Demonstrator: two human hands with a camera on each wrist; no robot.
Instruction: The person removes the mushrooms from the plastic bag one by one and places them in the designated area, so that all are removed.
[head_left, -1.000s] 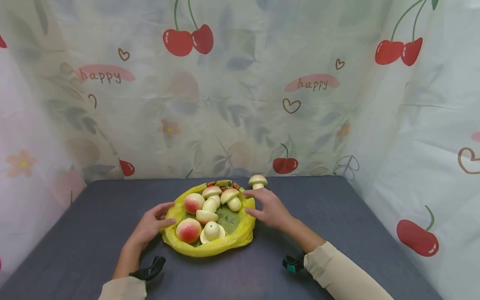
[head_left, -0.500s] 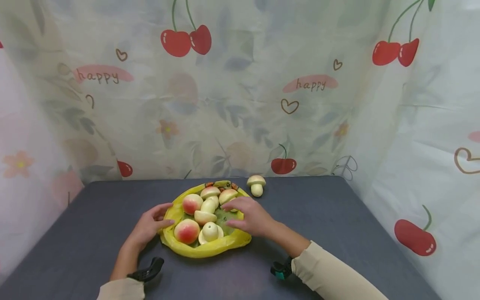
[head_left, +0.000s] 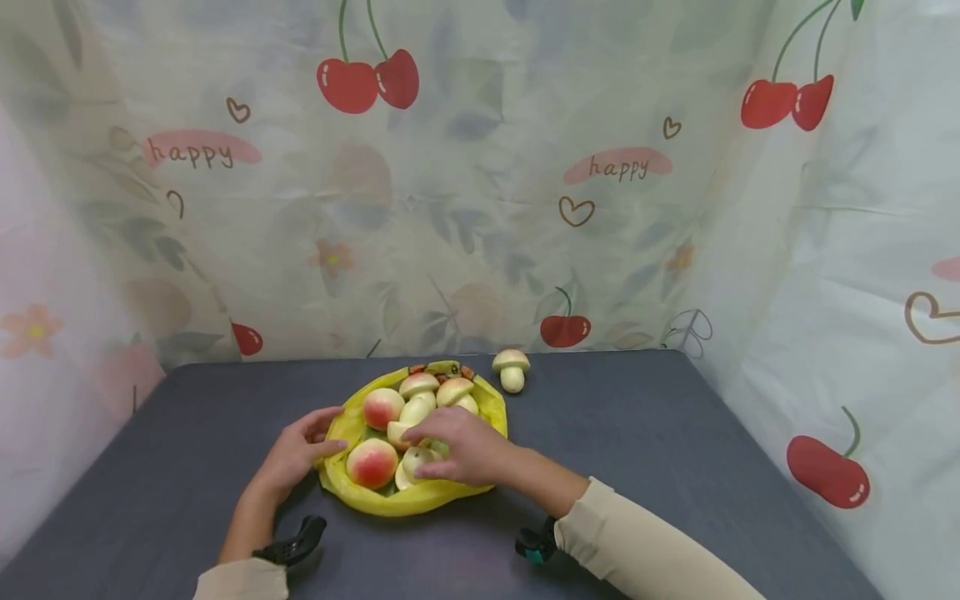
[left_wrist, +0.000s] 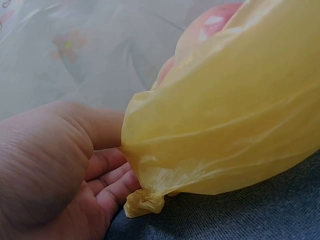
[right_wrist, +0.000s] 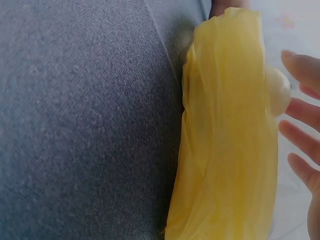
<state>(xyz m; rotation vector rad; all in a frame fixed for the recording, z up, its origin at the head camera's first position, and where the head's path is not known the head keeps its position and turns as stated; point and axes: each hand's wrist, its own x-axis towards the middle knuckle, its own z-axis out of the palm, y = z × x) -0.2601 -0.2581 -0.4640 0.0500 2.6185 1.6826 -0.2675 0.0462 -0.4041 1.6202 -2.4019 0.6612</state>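
A yellow plastic bag (head_left: 390,504) lines a round container on the dark table, its mouth spread wide. Inside lie two red-and-cream peaches, the front one (head_left: 372,463) nearer me, and several toy mushrooms. My left hand (head_left: 300,446) holds the bag's left rim; in the left wrist view, its thumb goes behind the yellow film (left_wrist: 215,125) beside a twisted knot (left_wrist: 144,202). Over the bag's right half, my right hand (head_left: 472,450) has its fingers spread around a stem-up mushroom (head_left: 416,462). In the right wrist view, those fingers (right_wrist: 300,135) are apart beside a pale rounded stem (right_wrist: 278,92).
One toy mushroom (head_left: 512,371) stands on the table (head_left: 622,450) behind the bag, near the back edge. A cherry-printed curtain (head_left: 480,250) encloses the back and both sides. Black straps with devices (head_left: 296,542) sit on both wrists.
My right hand has moved left and toward me, from the bag's right rim to above the front mushroom. The left hand keeps its place on the left rim.
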